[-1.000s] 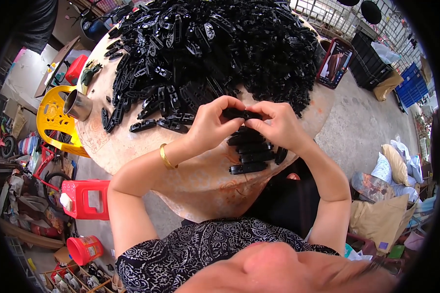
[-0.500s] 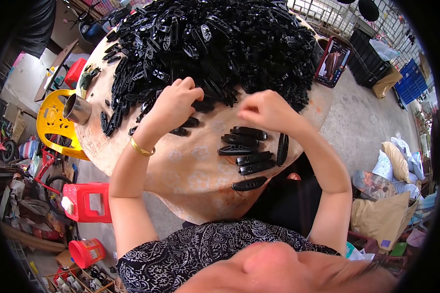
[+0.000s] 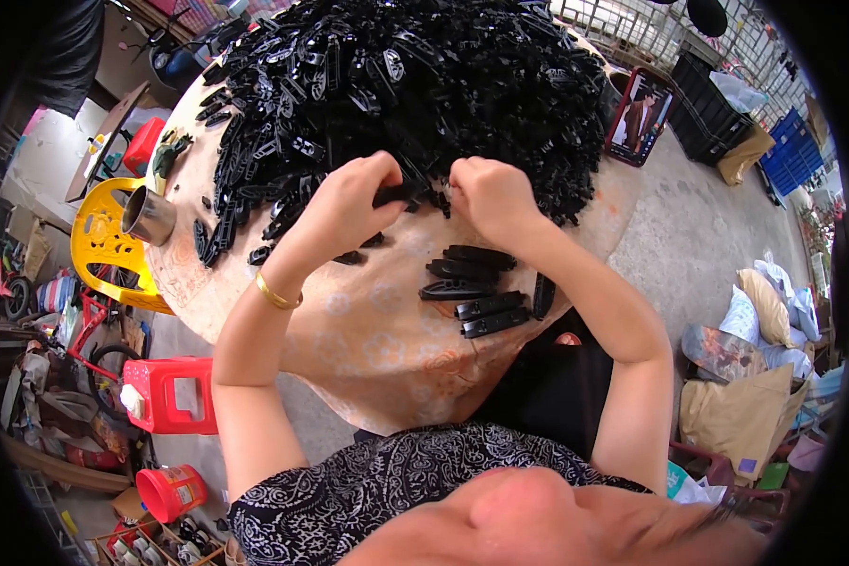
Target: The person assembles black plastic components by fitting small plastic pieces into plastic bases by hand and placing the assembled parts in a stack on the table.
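A large heap of long, glossy black plastic parts (image 3: 415, 94) covers the far part of a round table with a patterned cloth (image 3: 349, 330). My left hand (image 3: 357, 203), a gold bangle at its wrist, is closed around one dark plastic part (image 3: 393, 194) at the heap's near edge. Just right of it, my right hand (image 3: 495, 196) has its fingers curled together against the heap; what they pinch is too small to make out. Below my right hand lies a short stack of longer black pieces (image 3: 467, 274), side by side. A few loose ones lie under my left wrist.
A metal cup (image 3: 149, 216) stands at the table's left edge, beside a yellow chair (image 3: 99, 222). A phone (image 3: 641, 118) stands propped at the right edge. Red stool (image 3: 170, 394) and red bucket (image 3: 170, 492) are on the floor at left; bags (image 3: 764, 311) lie at right.
My right hand has moved up and left to the heap's edge, and my left hand slightly right, closer to it. The black piece nearest the front edge no longer shows on the cloth.
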Demonstrator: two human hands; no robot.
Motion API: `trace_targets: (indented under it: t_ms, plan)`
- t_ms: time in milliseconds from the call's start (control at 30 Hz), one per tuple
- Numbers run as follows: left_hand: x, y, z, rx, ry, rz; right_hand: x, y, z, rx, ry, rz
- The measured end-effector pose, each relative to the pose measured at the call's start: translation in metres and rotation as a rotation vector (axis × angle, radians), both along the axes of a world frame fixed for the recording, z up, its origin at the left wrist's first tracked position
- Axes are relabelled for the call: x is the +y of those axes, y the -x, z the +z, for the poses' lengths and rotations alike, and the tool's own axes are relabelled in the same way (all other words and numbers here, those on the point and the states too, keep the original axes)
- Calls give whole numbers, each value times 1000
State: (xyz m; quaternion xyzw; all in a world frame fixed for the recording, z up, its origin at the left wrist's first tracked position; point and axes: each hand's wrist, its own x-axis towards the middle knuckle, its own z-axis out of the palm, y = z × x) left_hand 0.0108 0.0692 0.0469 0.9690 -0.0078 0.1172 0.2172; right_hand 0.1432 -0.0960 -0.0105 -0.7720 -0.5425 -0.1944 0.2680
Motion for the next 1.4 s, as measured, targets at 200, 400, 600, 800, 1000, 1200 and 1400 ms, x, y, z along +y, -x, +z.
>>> trace_targets:
  t_ms: [200,400,600,800,1000,1200,1400]
  plan:
    - [-11,-10,-31,166,1361,-5,-33,13,32,570,-289,127]
    - [-30,-9,-45,230,1635,-100,-42,29,30,433,-387,222]
    - [-35,-9,-55,162,1680,-139,-45,31,26,163,-385,232]
    - [-38,-4,-51,114,1652,-58,-45,36,29,-52,-266,257]
    - [-47,0,-42,-97,1144,-31,-46,21,18,1128,-103,278]
    - [-35,-4,-43,13,1015,-26,-47,21,26,889,11,173]
    - [0,-1,-14,-146,-179,52,-57,2,19,282,212,336]
